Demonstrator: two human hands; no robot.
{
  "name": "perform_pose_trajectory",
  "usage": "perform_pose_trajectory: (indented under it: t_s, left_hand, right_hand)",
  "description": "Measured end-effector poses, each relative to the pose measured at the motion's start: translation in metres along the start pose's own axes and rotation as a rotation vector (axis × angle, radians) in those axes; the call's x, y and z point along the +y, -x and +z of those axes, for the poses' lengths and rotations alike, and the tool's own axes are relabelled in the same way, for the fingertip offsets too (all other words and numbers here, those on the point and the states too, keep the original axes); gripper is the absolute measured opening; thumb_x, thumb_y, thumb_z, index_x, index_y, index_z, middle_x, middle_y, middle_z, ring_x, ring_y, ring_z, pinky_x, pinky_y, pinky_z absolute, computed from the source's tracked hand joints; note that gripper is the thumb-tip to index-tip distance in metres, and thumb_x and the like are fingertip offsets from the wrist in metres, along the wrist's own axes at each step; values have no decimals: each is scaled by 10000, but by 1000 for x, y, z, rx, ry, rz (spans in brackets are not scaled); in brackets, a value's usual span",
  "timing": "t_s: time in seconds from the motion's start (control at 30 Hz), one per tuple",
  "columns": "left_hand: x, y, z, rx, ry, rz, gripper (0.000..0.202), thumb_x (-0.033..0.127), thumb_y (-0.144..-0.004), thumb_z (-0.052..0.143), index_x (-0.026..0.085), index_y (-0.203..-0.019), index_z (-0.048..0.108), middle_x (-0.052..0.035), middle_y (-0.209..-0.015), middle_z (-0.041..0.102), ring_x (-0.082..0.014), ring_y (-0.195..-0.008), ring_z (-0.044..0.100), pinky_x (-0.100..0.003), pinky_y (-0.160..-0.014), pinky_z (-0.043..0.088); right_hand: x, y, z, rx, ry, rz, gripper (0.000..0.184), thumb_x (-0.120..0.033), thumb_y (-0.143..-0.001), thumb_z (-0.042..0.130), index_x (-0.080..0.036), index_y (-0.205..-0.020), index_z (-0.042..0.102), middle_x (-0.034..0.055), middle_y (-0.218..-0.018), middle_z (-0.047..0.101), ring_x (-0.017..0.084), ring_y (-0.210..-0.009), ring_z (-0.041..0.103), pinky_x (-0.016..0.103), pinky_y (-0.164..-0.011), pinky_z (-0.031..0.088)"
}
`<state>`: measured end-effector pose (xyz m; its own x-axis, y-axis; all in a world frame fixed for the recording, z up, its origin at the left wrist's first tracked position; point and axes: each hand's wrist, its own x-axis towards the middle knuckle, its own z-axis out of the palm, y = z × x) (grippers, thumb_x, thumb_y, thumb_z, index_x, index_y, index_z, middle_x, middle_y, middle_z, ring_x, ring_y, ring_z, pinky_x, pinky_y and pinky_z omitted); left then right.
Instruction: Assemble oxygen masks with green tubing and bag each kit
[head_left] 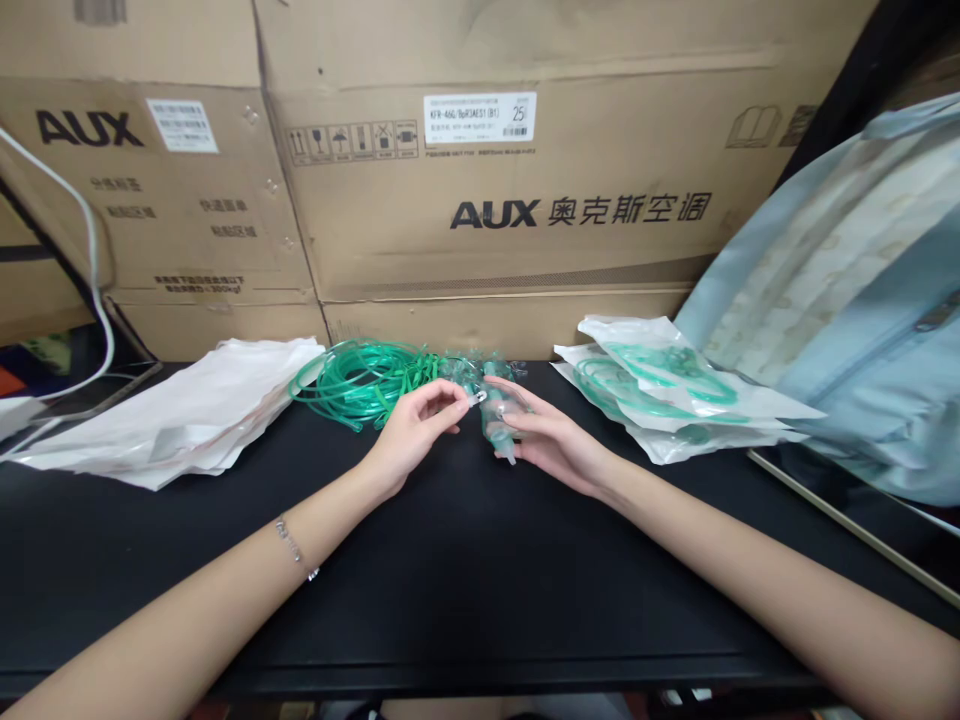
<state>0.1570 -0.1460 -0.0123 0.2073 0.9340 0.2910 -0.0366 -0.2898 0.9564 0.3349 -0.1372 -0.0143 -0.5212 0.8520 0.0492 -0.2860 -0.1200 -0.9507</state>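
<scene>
My right hand (546, 436) is curled around a small clear plastic nebulizer cup (498, 420), held just above the black table (465, 560). My left hand (417, 424) pinches a small clear piece at the cup's top, fingertips together. A coil of green tubing (360, 380) lies just behind my left hand and runs to the clear mask parts (480, 368) behind the cup.
A pile of empty white plastic bags (187, 420) lies at the left. Sealed bags with green tubing inside (667, 385) are stacked at the right. Cardboard boxes (495, 200) wall the back. A light blue bag (862, 300) leans at the far right. A white cable (94, 260) hangs at the left.
</scene>
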Motion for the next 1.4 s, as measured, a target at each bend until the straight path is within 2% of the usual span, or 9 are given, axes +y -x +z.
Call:
perform_pose_trajectory:
  t_s: [0.13, 0.23, 0.47, 0.6, 0.7, 0.83, 1.0, 1.23, 1.4]
  left_hand:
    - [0, 1, 1, -24, -25, 24, 138, 299, -736, 585, 167, -750, 547, -1, -817, 505, -117, -777, 465, -222, -670, 419]
    - [-1, 1, 1, -28, -66, 44, 137, 299, -742, 579, 165, -745, 550, -3, -791, 504, -116, -749, 457, -228, -668, 416]
    - [-4, 0, 0, -28, -172, 48, 146, 302, -735, 579, 158, -727, 552, 2, -736, 509, -120, -713, 472, -238, -654, 409]
    - [-5, -1, 2, 31, -214, 40, 163, 302, -690, 623, 145, -683, 580, -15, -763, 539, -127, -725, 490, -240, -633, 413]
    - [-1, 1, 4, 62, -155, -44, 186, 312, -650, 657, 137, -660, 596, -20, -777, 554, -129, -730, 509, -241, -618, 436]
    - [5, 4, 7, 59, 1, -160, 223, 312, -621, 690, 128, -647, 568, -11, -771, 569, -111, -705, 533, -243, -607, 475]
    - [5, 5, 6, -24, 119, -185, 289, 274, -609, 718, 132, -617, 467, -2, -731, 580, -116, -715, 576, -257, -611, 519]
    - [3, 4, 5, -68, 108, -123, 255, 224, -626, 710, 141, -702, 481, 30, -713, 541, -92, -690, 580, -255, -631, 537]
    - [6, 3, 4, -98, 75, -52, 257, 219, -629, 707, 141, -682, 468, 39, -687, 526, -83, -659, 572, -260, -630, 549]
  right_hand:
    - [2, 0, 1, 50, 188, -27, 495, -275, -724, 642, -319, -1181, 456, 10, -965, 498, 98, -734, 511, 246, -630, 448]
    - [4, -1, 1, 88, 288, -77, 369, -295, -706, 656, -283, -1044, 510, 14, -1016, 484, 108, -770, 515, 244, -631, 443]
    - [6, -1, 2, 31, 444, -138, 208, -343, -735, 613, -208, -868, 528, -15, -785, 481, 96, -654, 467, 225, -570, 400]
    - [7, -2, 1, 57, 606, -243, 170, -317, -748, 598, -203, -864, 550, -3, -845, 523, 130, -800, 503, 272, -742, 407]
    - [9, -4, 0, 58, 677, -303, 172, -318, -748, 598, -209, -874, 556, 4, -910, 537, 151, -886, 509, 304, -839, 380]
    - [8, -3, -1, 48, 678, -347, 190, -323, -740, 609, -215, -889, 558, 12, -958, 535, 162, -936, 514, 325, -876, 376]
    - [3, 0, 2, 48, 707, -415, 170, -374, -786, 544, -210, -807, 581, 34, -978, 545, 180, -1008, 503, 345, -908, 368]
    - [0, 3, 4, 34, 643, -412, 174, -362, -795, 536, -208, -755, 607, 37, -992, 560, 176, -1010, 512, 341, -895, 372]
    - [1, 5, 8, 53, 449, -337, 162, -352, -751, 587, -194, -724, 614, 32, -1014, 565, 175, -985, 519, 313, -830, 401]
